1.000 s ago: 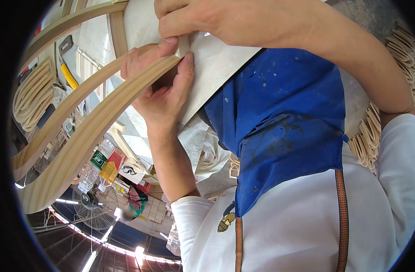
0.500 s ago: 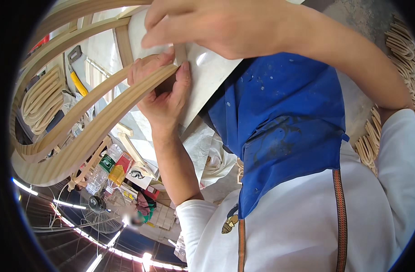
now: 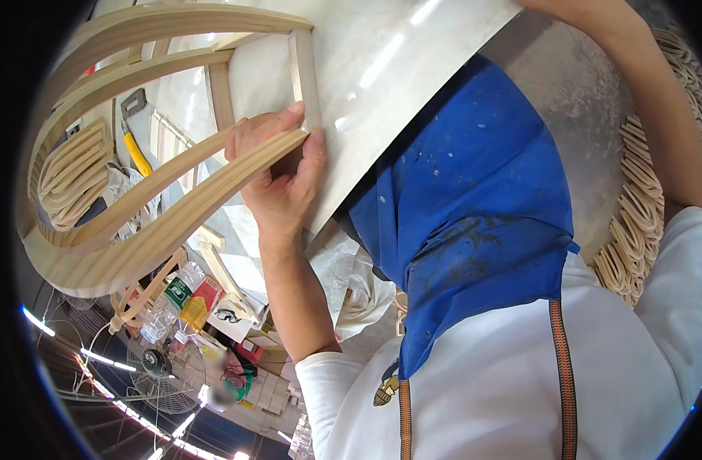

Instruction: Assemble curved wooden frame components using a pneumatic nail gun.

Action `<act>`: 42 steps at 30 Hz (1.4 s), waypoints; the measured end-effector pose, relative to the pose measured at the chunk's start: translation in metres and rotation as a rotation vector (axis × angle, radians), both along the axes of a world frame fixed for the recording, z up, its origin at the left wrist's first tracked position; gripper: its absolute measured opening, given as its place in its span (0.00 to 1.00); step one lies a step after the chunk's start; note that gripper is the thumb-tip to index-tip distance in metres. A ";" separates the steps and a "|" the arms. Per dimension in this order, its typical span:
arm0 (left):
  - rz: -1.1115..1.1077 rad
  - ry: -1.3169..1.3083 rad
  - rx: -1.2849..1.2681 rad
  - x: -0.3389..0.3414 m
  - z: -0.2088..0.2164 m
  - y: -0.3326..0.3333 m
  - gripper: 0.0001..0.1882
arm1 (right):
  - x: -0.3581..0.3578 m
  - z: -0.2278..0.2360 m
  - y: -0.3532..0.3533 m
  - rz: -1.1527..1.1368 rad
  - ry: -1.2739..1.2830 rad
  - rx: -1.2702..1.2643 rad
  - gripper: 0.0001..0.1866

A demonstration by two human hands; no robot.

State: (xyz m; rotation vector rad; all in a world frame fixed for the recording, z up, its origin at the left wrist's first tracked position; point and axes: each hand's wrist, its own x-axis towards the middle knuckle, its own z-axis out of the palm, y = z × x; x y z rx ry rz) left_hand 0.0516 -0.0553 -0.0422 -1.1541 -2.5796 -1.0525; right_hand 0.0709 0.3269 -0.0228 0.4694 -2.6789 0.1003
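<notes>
Pale worktop (image 3: 412,57) angled across top, curved wooden frame (image 3: 186,207) on its left side, left hand (image 3: 278,180) clamped around frame's near corner, right hand (image 3: 570,6) well apart, cropped by upper edge, grip untellable

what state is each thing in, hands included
left hand: gripping the wooden frame
right hand: mostly past the upper edge, grip unclear
wooden frame: held near one corner
apron: worn, stained
yellow tool: lying unheld
ceiling lights: lit
fan: can't tell whether spinning
</notes>
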 end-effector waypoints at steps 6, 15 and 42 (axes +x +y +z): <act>-0.023 -0.003 0.031 -0.003 0.000 0.003 0.20 | -0.017 0.024 -0.007 0.038 -0.242 -0.031 0.25; 0.008 -0.143 0.095 0.000 0.004 0.004 0.19 | 0.040 0.147 -0.054 -0.195 -0.822 -0.091 0.14; 0.000 -0.202 0.146 0.003 -0.005 -0.002 0.19 | 0.090 0.018 -0.131 -0.345 -1.319 -1.964 0.21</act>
